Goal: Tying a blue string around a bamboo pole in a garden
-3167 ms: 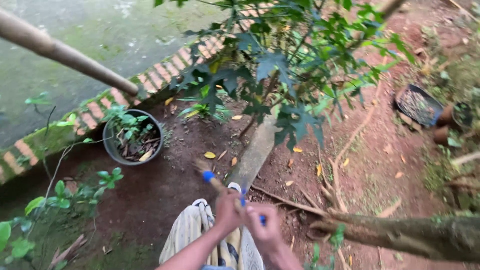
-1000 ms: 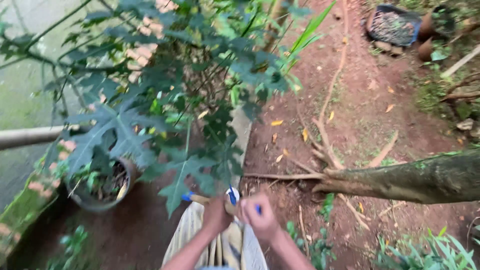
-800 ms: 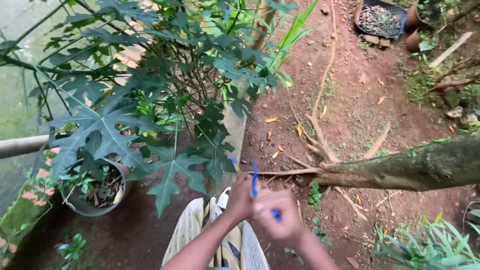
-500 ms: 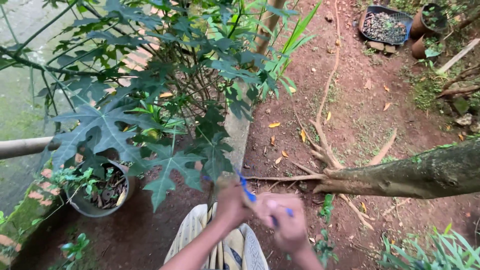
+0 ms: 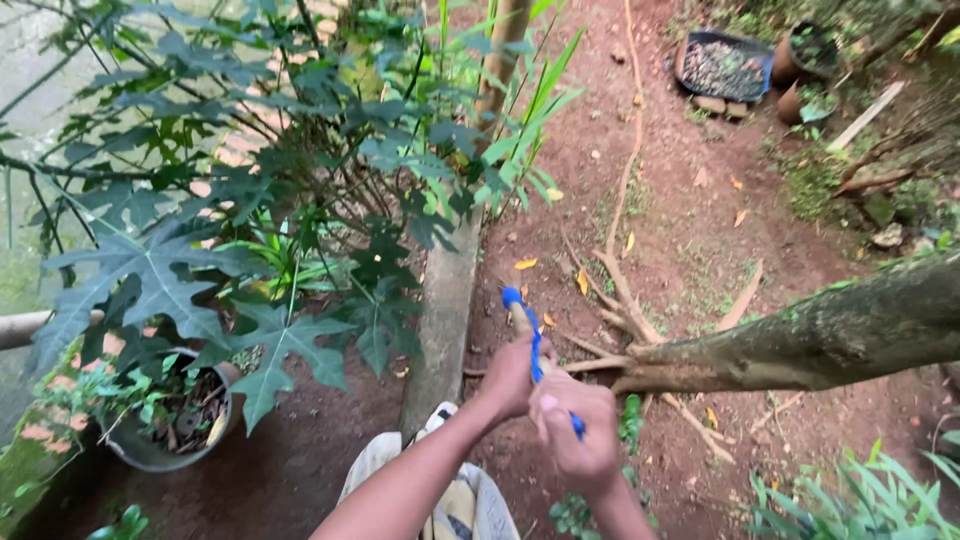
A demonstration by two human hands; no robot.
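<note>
My left hand (image 5: pixel 512 376) grips a short wooden stick (image 5: pixel 521 319) with a blue tip. A thin blue strip (image 5: pixel 535 352) runs from that tip down into my right hand (image 5: pixel 573 439), which is closed around its lower end. Both hands are held close together in front of me, above the bare soil. A leaning tree trunk (image 5: pixel 830 335) lies just right of my hands, its roots spreading over the ground. My striped trouser leg (image 5: pixel 455 505) shows below my arms.
A leafy papaya-like plant (image 5: pixel 250 220) fills the left. A grey pot (image 5: pixel 165 440) with small plants stands at lower left by a brick edging. A concrete strip (image 5: pixel 442 310) runs up the middle. A dark tray (image 5: pixel 722 65) and clay pots (image 5: pixel 800 60) sit at top right.
My view has swung rightward and forward, past the plant. The stick's blue tip has risen from pointing left to pointing up, and my right hand has drawn the blue strip down toward me.
</note>
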